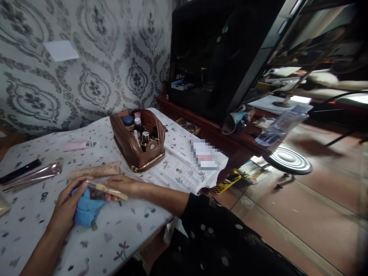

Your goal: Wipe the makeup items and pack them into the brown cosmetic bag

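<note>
My left grip (pixel 65 206) closed round blue cloth (pixel 88 211) and slim tube (pixel 115 193), right grip (pixel 126 185) round the latter; bunched fabric risked a slip.

bottles (pixel 138 125) stand in the bag (pixel 123 148) on the bench (pixel 120 234). the held tube (pixel 110 190) is before the bag, other tubes (pixel 36 175) left.

Worn on the head. Looks forward and down over the worktop (pixel 138 220), close to left hand (pixel 66 204) and right hand (pixel 125 185), reaching wall (pixel 115 50) and floor (pixel 290 214) beyond.
</note>
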A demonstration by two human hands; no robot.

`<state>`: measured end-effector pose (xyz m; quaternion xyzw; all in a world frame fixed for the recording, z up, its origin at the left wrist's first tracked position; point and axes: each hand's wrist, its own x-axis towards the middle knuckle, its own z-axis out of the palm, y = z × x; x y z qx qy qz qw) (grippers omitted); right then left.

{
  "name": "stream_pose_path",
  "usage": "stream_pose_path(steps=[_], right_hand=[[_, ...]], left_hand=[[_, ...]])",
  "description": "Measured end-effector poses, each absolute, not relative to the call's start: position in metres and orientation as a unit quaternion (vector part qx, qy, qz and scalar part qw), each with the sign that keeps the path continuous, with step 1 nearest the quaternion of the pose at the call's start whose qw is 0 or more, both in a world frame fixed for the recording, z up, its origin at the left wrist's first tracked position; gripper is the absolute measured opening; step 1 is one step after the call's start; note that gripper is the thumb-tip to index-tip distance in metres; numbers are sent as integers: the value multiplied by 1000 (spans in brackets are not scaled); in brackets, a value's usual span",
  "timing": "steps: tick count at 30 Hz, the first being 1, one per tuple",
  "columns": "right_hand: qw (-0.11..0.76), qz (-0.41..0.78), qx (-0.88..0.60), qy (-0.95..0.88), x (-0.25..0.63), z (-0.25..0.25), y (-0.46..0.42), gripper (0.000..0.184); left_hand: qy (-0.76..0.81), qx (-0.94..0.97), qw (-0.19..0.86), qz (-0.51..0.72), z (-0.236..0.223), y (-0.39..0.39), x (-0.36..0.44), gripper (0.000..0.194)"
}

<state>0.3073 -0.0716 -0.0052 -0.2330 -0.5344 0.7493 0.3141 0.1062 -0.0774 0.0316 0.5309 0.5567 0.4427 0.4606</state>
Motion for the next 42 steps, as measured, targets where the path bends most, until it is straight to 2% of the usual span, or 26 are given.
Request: stream_pose_path(steps=[4,7,18,23,29,32,42], right_hand=[[345,738,-253,-522,307,-4,-71,50],[356,709,-300,-530,305,-4,-70,52],[399,658,-331,-546,303,-5,-65,58],[434,641,-321,-545,302,-15,-60,51],[471,529,-375,-598,300,-17,-63,39],[470,514,-385,-606,301,-15,-65,36],[420,564,-356,-615,305,-16,-64,50]], left_hand=[[581,502,465,442,36,-77,109,60],[582,488,476,444,35,-75,109,68],[524,510,445,516,18,-63,102,40],[498,500,492,509,17,-62,100,38],[501,487,508,504,12,-62,97,37],[486,492,512,510,11,-62,96,36],[475,505,503,516,18,-64,98,39]])
